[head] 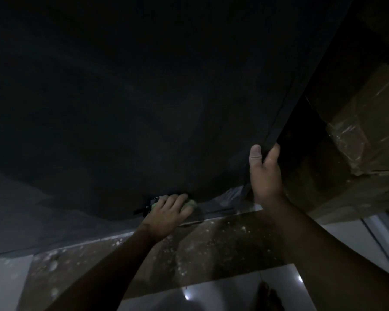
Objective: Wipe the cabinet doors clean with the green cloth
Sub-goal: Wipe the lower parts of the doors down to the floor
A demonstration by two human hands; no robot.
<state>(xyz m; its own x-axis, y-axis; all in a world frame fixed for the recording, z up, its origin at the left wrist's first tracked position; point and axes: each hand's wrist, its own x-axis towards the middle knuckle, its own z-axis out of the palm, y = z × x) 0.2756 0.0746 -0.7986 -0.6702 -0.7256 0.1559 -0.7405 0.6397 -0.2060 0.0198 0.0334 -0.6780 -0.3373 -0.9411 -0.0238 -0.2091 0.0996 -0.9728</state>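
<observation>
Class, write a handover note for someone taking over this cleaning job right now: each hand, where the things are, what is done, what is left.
Hands: the left hand holds the green cloth against the bottom edge of the dark cabinet door. The right hand grips the door's open right edge, thumb in front and fingers behind.
Done: cannot tell, because the picture is too dark to show which parts are clean.
Left: probably finish the lower edge, then check the rest of this door and any others.
</observation>
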